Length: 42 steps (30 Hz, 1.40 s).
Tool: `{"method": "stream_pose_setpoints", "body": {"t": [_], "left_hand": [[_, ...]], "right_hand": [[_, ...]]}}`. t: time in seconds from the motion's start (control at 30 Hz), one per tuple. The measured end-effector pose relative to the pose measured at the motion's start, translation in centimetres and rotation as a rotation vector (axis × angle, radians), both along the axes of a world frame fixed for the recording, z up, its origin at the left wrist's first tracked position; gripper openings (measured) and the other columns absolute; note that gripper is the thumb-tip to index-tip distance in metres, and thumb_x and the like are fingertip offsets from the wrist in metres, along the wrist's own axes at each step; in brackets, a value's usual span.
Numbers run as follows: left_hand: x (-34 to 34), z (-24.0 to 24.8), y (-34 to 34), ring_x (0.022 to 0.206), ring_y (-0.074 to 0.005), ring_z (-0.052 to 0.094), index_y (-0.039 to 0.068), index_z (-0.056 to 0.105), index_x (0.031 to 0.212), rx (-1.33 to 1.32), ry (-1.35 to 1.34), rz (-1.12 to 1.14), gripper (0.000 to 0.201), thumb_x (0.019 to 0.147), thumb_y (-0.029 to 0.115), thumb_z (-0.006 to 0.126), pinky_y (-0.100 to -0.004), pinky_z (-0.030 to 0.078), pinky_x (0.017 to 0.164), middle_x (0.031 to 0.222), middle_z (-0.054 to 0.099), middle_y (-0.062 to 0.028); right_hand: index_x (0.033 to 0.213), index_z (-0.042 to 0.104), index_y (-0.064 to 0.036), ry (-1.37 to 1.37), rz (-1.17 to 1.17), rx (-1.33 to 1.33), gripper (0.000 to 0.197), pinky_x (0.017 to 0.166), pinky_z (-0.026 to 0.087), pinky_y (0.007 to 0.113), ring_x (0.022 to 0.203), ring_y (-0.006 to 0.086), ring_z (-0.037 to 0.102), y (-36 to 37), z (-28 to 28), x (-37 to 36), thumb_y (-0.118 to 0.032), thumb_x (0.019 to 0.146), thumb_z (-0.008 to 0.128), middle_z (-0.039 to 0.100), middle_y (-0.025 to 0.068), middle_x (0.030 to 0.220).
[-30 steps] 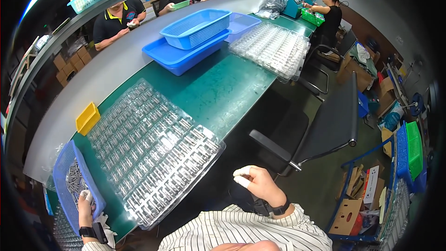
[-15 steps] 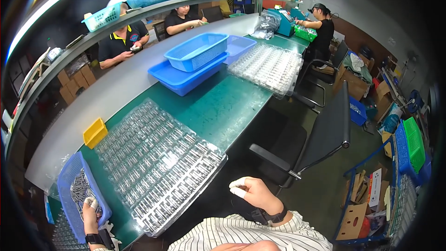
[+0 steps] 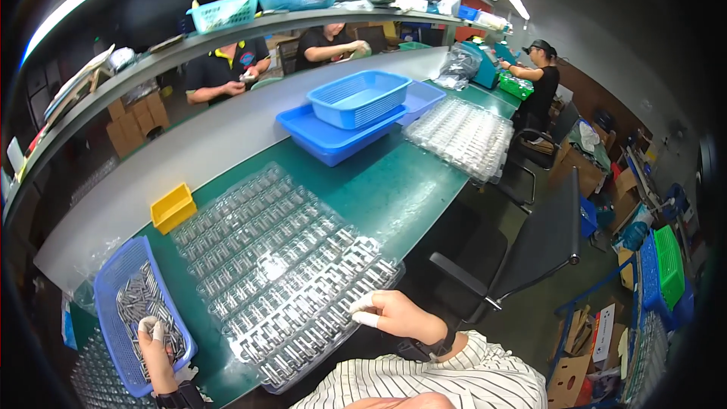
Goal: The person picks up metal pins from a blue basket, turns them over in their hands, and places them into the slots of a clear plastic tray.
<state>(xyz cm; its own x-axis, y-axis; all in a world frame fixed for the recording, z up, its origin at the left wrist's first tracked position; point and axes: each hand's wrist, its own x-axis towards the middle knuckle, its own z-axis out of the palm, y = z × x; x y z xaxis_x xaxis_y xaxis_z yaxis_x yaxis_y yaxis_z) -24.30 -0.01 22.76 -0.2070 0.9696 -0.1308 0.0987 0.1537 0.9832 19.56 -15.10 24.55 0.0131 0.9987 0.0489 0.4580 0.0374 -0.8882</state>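
Observation:
My left hand (image 3: 156, 352), with white fingertip covers, reaches into a blue plastic basket (image 3: 106, 291) at the near left. Its fingers are curled together over loose metal pins (image 3: 138, 295); what they hold is hidden. My right hand (image 3: 405, 316), also with white fingertip covers, hovers at the near right edge of a clear plastic tray (image 3: 261, 246). Its thumb and forefinger are drawn close in a pinch, and anything between them is too small to see. Rows of shiny metal pins fill the tray's near part; the farther rows look more transparent.
A yellow bin (image 3: 173, 209) stands beyond the tray. Farther along the green table (image 3: 360, 197) are stacked blue baskets (image 3: 341, 140) and another filled tray (image 3: 462, 136). A black chair (image 3: 530, 250) stands to the right. Other people work across the partition and at the far end.
My right hand has moved left, up to the tray's edge. My left hand stays in the basket, slightly shifted. The whole view has swung, so the table appears farther right.

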Motion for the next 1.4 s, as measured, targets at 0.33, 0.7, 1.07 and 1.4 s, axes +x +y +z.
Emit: {"method": "stream_pose_setpoints", "body": {"t": [0.33, 0.7, 1.07, 1.4], "left_hand": [[-8.8, -7.0, 9.2, 0.047, 0.0006, 0.035, 0.01, 0.054, 0.098, 0.046, -0.03, 0.04, 0.009, 0.089, 0.01, 0.054, -0.0148, 0.026, 0.038, 0.074, 0.05, 0.0054], [-10.9, -11.0, 9.5, 0.043, -0.0006, 0.035, 0.01, 0.051, 0.1, 0.043, -0.09, 0.092, 0.009, 0.091, 0.013, 0.05, -0.0151, 0.024, 0.033, 0.078, 0.055, 0.0011], [-4.3, -12.4, 11.2, 0.043, -0.0003, 0.033, 0.01, 0.052, 0.1, -0.028, -0.079, 0.151, 0.009, 0.093, 0.015, 0.05, -0.0147, 0.022, 0.032, 0.082, 0.057, 0.0004], [3.9, -11.0, 9.7, 0.043, -0.0006, 0.032, 0.008, 0.053, 0.105, 0.057, -0.223, 0.087, 0.014, 0.093, 0.015, 0.049, -0.0147, 0.021, 0.033, 0.084, 0.057, -0.0018]], "right_hand": [[0.09, 0.066, -0.0015, -0.122, 0.132, -0.235, 0.013, 0.062, 0.046, 0.025, 0.069, 0.0126, 0.059, 12.4, -7.3, -9.7, -0.01, 0.08, 0.067, 0.062, 0.0073, 0.078], [0.089, 0.066, -0.0019, -0.194, 0.196, -0.24, 0.012, 0.057, 0.044, 0.023, 0.062, 0.0093, 0.054, 13.4, -11.8, -10.9, -0.007, 0.079, 0.067, 0.06, 0.0051, 0.078], [0.084, 0.066, -0.0052, -0.146, 0.183, -0.044, 0.012, 0.052, 0.041, 0.025, 0.053, 0.0134, 0.049, 14.6, -15.1, -4.5, -0.007, 0.073, 0.069, 0.06, 0.0047, 0.073], [0.082, 0.066, -0.0054, -0.134, 0.224, 0.025, 0.012, 0.051, 0.041, 0.026, 0.052, 0.0157, 0.048, 15.9, -16.6, -1.1, -0.005, 0.07, 0.069, 0.06, 0.0041, 0.072]]}}
